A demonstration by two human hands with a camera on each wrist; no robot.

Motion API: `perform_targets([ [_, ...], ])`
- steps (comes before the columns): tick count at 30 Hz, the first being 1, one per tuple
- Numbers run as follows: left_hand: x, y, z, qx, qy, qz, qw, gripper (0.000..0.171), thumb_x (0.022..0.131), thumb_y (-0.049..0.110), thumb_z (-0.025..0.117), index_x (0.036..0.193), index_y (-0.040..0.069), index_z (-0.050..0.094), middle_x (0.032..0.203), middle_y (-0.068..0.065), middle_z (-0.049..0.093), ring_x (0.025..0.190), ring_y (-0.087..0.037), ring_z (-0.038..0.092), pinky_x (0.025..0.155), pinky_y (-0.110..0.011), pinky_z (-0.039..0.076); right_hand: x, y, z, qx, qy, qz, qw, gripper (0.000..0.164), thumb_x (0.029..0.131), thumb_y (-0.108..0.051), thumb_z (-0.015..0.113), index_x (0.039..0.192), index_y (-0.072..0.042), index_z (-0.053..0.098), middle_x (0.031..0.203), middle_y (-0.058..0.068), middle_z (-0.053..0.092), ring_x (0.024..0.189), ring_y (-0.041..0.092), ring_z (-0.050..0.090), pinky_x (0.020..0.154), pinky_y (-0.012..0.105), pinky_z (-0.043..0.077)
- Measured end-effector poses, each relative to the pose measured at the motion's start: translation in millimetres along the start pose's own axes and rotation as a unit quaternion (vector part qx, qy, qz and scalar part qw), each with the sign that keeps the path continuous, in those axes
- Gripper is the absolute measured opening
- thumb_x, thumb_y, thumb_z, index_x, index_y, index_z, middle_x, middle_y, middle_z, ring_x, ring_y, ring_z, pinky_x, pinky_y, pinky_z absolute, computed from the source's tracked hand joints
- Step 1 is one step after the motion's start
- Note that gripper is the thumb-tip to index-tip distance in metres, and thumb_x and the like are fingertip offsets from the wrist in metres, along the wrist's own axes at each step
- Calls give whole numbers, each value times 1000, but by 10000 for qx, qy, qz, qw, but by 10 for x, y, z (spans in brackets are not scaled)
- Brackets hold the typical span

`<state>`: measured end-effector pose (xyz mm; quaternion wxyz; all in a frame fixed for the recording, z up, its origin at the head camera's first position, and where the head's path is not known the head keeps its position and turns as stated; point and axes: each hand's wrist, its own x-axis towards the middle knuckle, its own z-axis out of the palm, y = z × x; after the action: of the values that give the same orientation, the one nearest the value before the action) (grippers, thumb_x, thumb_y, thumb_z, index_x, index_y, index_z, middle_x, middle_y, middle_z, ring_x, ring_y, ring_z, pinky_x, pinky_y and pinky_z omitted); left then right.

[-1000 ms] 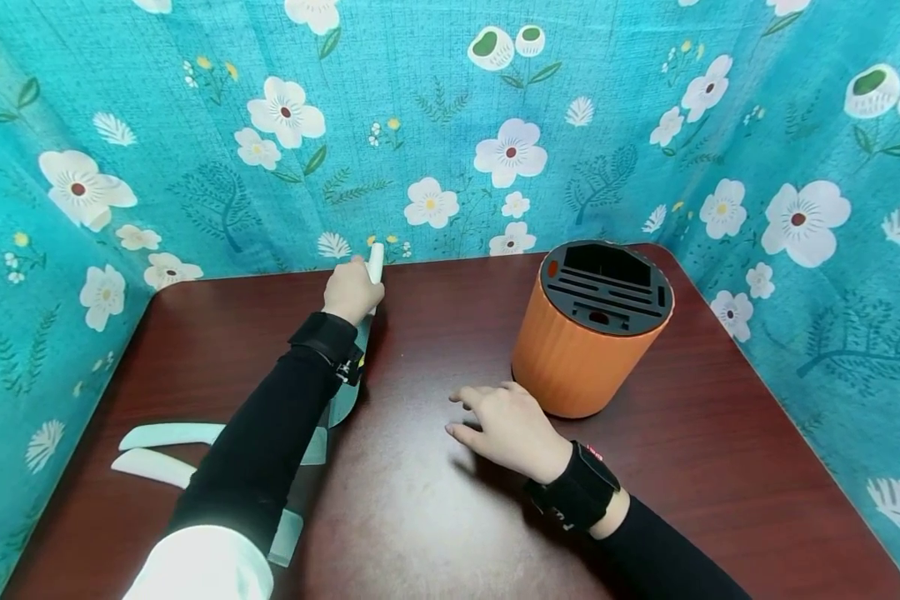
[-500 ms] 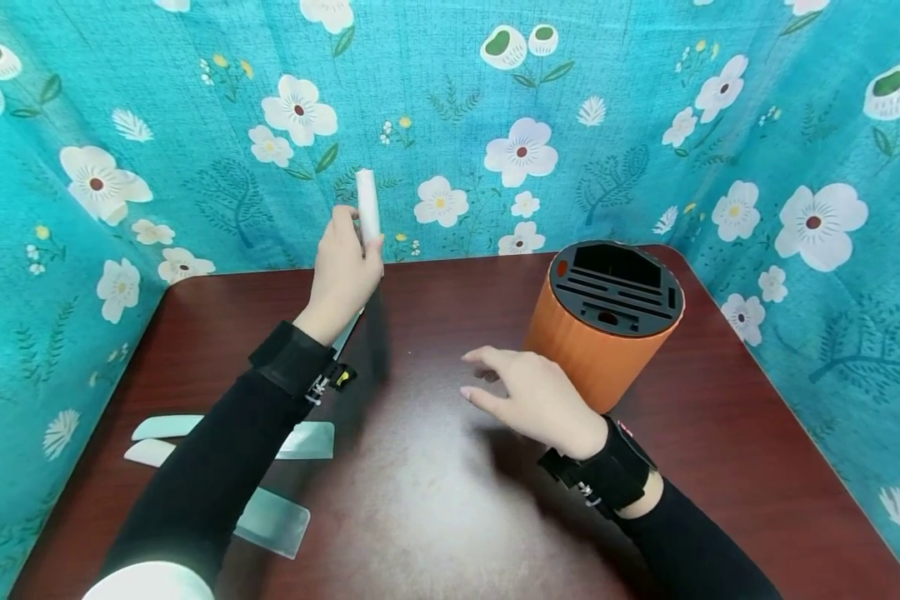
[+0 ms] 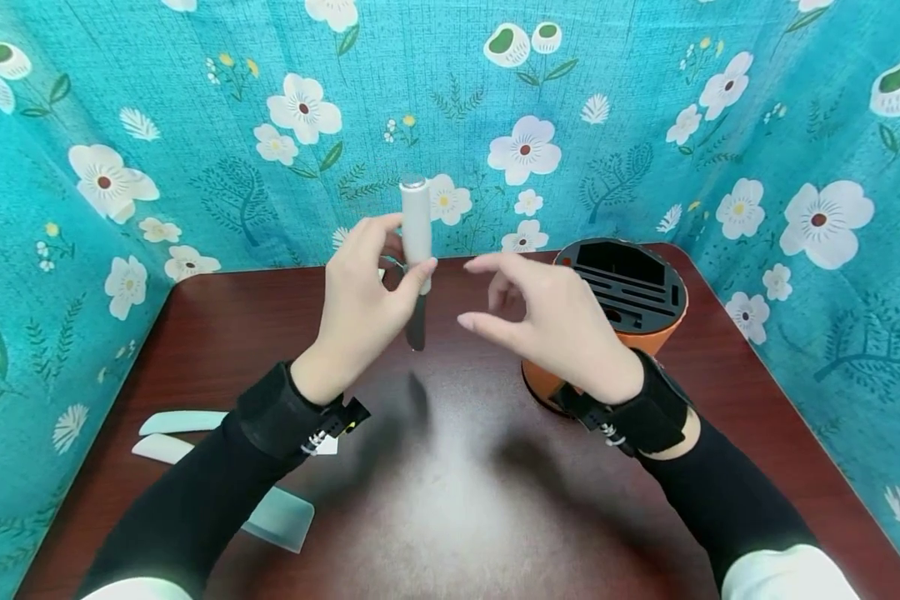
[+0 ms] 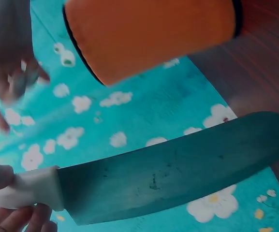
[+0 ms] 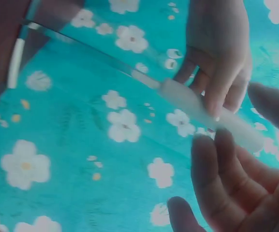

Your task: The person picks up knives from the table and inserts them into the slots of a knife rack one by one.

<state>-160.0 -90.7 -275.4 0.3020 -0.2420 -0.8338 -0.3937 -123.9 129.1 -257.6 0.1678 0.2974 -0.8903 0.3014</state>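
Note:
My left hand (image 3: 360,308) grips a broad-bladed kitchen knife (image 3: 417,217) by its white handle, thumb on one side and fingers on the other. The handle points up and the blade hangs down over the table. In the left wrist view the knife's wide, curved blade (image 4: 173,169) shows in full, with dark specks on it. My right hand (image 3: 551,321) hovers just right of the handle, thumb and forefinger apart with nothing between them. Behind the right hand stands an orange, round knife block (image 3: 651,343) with a black slotted top, partly hidden by that hand.
More knives lie on the dark wooden table at the left, partly under my left forearm: a pale green handle (image 3: 180,422), a white handle (image 3: 163,447) and a wide blade (image 3: 281,518) show. A turquoise flowered cloth (image 3: 450,108) rises behind the table (image 3: 450,533).
My left hand has lifted the knife off the table and brought it right, toward the middle, turning its blade downward. My right hand has risen and come in front of the knife block.

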Motion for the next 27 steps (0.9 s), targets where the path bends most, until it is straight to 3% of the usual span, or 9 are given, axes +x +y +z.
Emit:
perform_targets([
  [9,-157,236,0,-369,-265,343,9984,42,84,17,84,119,1,66,92,-10,67,81,-18,61,68,-30,50,215,-222,-193,434,432,115,9981,44,91,-32,76,126,-9,64,77,-1,62,69,8,54,65,28,41],
  [13,-219,310,24,-397,-300,537,9973,40,84,16,83,117,1,66,95,-11,67,78,-19,60,65,-30,50,258,-280,-211,358,500,8,9981,28,89,-32,78,97,-8,67,69,-1,59,62,8,51,58,27,38],
  [17,-252,357,55,-392,-315,681,9964,38,85,15,82,116,1,66,95,-11,67,74,-18,58,63,-30,48,267,-292,-213,214,531,-152,9982,35,87,-33,80,72,-11,57,62,-2,57,57,6,50,54,26,36],
  [22,-264,369,83,-265,-296,769,9962,41,84,17,82,119,2,65,89,-8,64,72,-19,56,63,-28,46,268,-280,-218,69,596,-256,9979,38,89,-33,78,69,-11,54,60,-1,55,56,7,48,53,25,34],
  [27,-269,345,67,40,-240,872,9959,56,84,22,83,130,2,60,93,-9,66,79,-21,61,71,-32,48,299,-291,-281,-34,566,-235,9981,38,92,-32,75,70,-9,54,60,1,55,56,8,49,53,26,34],
])
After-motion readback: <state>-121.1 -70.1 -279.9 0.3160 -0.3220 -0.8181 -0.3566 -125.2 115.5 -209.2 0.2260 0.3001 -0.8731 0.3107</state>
